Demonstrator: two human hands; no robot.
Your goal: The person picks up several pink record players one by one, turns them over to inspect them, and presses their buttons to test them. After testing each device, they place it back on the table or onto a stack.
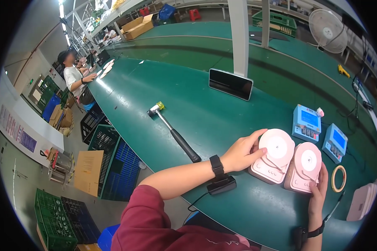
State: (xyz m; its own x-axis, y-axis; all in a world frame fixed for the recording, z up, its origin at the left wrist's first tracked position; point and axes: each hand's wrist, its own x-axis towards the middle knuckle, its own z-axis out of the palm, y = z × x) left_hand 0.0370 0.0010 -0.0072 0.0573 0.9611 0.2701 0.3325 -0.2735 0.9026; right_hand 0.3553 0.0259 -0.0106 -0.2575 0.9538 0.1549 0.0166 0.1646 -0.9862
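Note:
Two small pink toy record players stand side by side on the green table, nearly touching. Each has a round disc with a white centre, a tonearm and small knobs along its front. My left hand (pixel 241 154) grips the left record player (pixel 277 147), thumb on its upper edge and fingers round its far left side. On the right record player (pixel 308 160), my right hand (pixel 318 193) closes round the right side, thumb at the front corner. Some of the fingers are hidden behind the bodies.
A mallet (pixel 176 133) with a black handle lies left of my hands. Behind stand a phone (pixel 231 84) and two blue meters (pixel 306 122). At right are a tape roll (pixel 339 178) and stacked pink parts (pixel 363 201). A co-worker (pixel 74 76) sits far left; crates (pixel 120 167) line the floor.

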